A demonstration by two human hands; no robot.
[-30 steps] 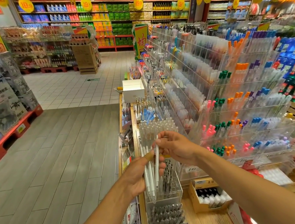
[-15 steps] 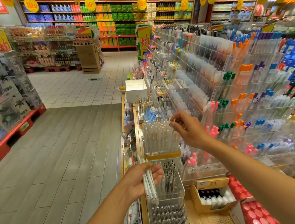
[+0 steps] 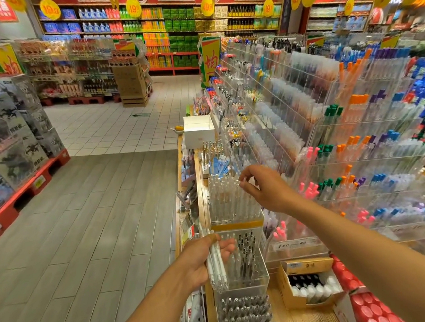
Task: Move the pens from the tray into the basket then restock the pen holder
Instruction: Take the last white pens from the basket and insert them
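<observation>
Left hand (image 3: 202, 259) gripping a bundle of white pens (image 3: 215, 266) beside a clear pen holder (image 3: 233, 202) packed with upright pens, over whose tops the right hand (image 3: 268, 189) pinches with its fingers (image 3: 244, 180).

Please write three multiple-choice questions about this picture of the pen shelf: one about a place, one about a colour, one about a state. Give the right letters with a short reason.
1. Where is the right hand?
A. Over the clear pen holder full of white pens
B. Inside the cardboard box
C. Down at the floor

2. What colour are the pens held in the left hand?
A. Red
B. White
C. Green

3. What is the state of the right hand's fingers?
A. Wrapped around a bundle of pens
B. Flat on the shelf
C. Loosely curled, thumb and fingertips near the pen tops, with no bundle in them

Answers: 1 A, the hand hangs at the holder's top right edge. 2 B, the bundle is white. 3 C, whether it pinches one pen cannot be told.
</observation>
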